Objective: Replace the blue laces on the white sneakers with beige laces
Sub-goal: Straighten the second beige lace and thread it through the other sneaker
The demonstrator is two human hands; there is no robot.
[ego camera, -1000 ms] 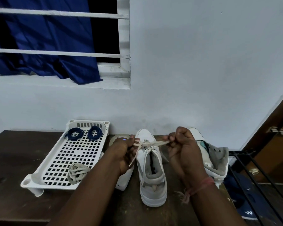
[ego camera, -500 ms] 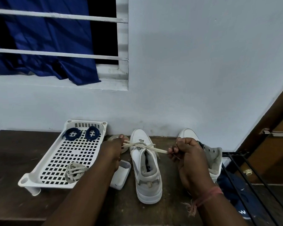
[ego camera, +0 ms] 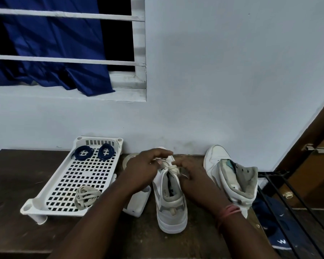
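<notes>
Head view: beige lace between left hand, right hand.

Both blurred hands cover the beige lace, perhaps pinching it.

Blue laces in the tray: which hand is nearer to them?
Left. The left hand is just right of the tray holding the blue laces; the right hand lies beyond it.

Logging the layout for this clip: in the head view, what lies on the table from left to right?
White perforated tray holding the blue laces and a beige lace bundle → small white box → sneaker being laced → second sneaker → black metal rack.
</notes>
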